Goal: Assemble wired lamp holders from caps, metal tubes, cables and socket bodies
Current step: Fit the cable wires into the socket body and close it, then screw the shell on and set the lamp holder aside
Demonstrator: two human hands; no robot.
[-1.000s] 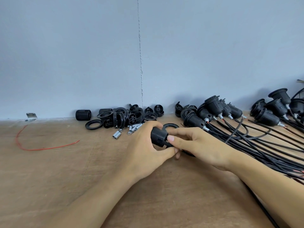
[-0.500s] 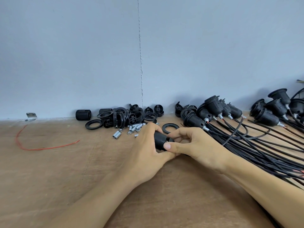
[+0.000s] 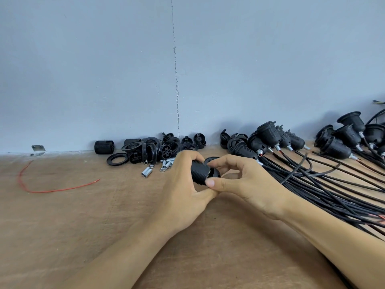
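Far left: a loose red wire is seen lying on the wooden bench, well apart from the work. Against the wall a heap of black caps and rings is noted, with bare metal tubes scattered just in front.

Centre: a ribbed socket body is held just above the bench. It is gripped by the left hand, fingers curled over the top. At its right end a rounded black cap is pinched by the right hand between thumb and forefinger. Whether the two parts are fully seated cannot be told, as the joint is hidden by fingers.

Right: finished lamp holders are laid in a row, their black cables fanned toward the near edge.

Risks, as judged:
- Threads could be crossed if the cap is turned while tilted.
- Any wire inside could be twisted by over-rotation.
- A finished unit could be dragged, since the right forearm lies close beside the cables.
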